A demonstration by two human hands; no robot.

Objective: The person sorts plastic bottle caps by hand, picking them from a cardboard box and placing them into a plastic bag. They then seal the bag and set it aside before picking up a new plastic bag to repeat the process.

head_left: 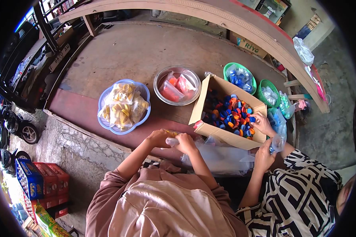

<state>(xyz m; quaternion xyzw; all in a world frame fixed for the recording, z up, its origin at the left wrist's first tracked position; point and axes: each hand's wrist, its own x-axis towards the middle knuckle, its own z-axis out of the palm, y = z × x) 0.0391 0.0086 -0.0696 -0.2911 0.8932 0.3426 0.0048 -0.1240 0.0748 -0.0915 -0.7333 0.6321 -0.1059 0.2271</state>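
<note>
My left hand (pixel 159 138) and my right hand (pixel 184 143) are close together in front of my body, at the platform's near edge. Both are closed on a small clear plastic bag (pixel 172 141) with something yellow inside, mostly hidden by the fingers. Ahead and to the left stands a light blue basket (pixel 146 93) heaped with clear bags of yellow caps (pixel 122 117). A metal bowl (pixel 157 83) beyond my hands holds red bags (pixel 171 91). Clear plastic bags (pixel 221 158) lie flat to the right of my right hand.
A cardboard box (pixel 229 139) of mixed bottle caps (pixel 229 112) stands ahead right. A co-worker's hand (pixel 262 124) reaches into it; their other hand (pixel 265 156) holds a clear bag. Green baskets (pixel 226 71) of bagged caps stand beyond. Stacked crates (pixel 47 181) are at lower left.
</note>
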